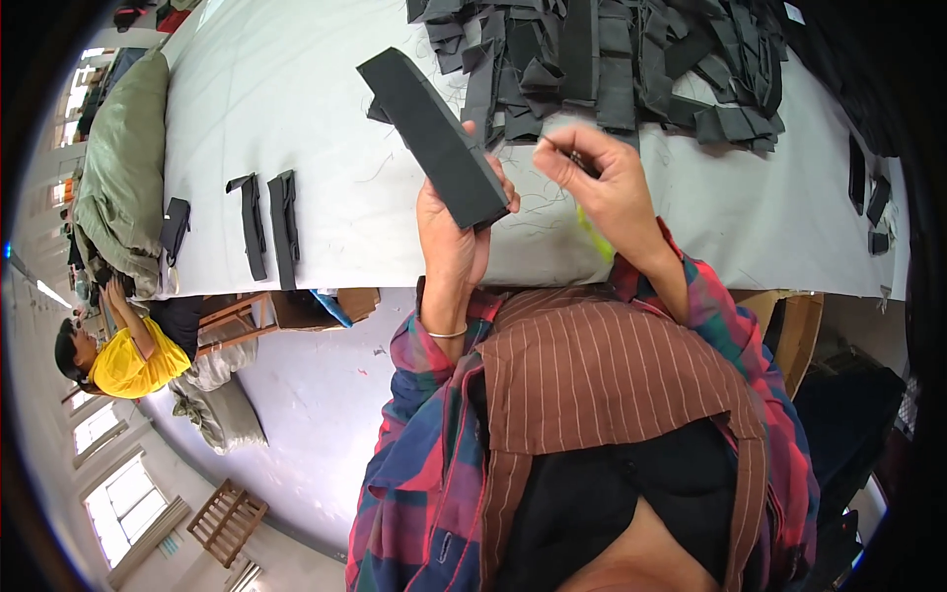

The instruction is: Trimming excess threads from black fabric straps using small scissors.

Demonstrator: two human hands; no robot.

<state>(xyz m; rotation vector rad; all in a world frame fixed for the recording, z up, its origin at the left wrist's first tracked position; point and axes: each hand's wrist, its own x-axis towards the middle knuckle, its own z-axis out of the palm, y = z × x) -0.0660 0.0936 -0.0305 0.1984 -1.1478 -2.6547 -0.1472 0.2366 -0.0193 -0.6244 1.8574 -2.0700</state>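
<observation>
My left hand [456,222] is closed around a black folded fabric strip [434,143], held up slantwise over the white-covered table [335,227]. The strip is long, flat and stiff-looking, with a second dark layer showing at its far left edge. To its right, my right hand [602,187] is raised with thumb and fingers pinched together, apart from the strip. Something small and dark shows between those fingers, too hidden to name. A blurred yellow-green thing [595,235] hangs below that hand.
A large heap of black fabric strips [617,64] covers the far side of the table. Two strips [283,227] lie at the left. Loose threads are scattered about. Beyond, a green-grey bundle [123,168] lies near a person in yellow [143,360]. A wooden stool [227,523] stands lower left.
</observation>
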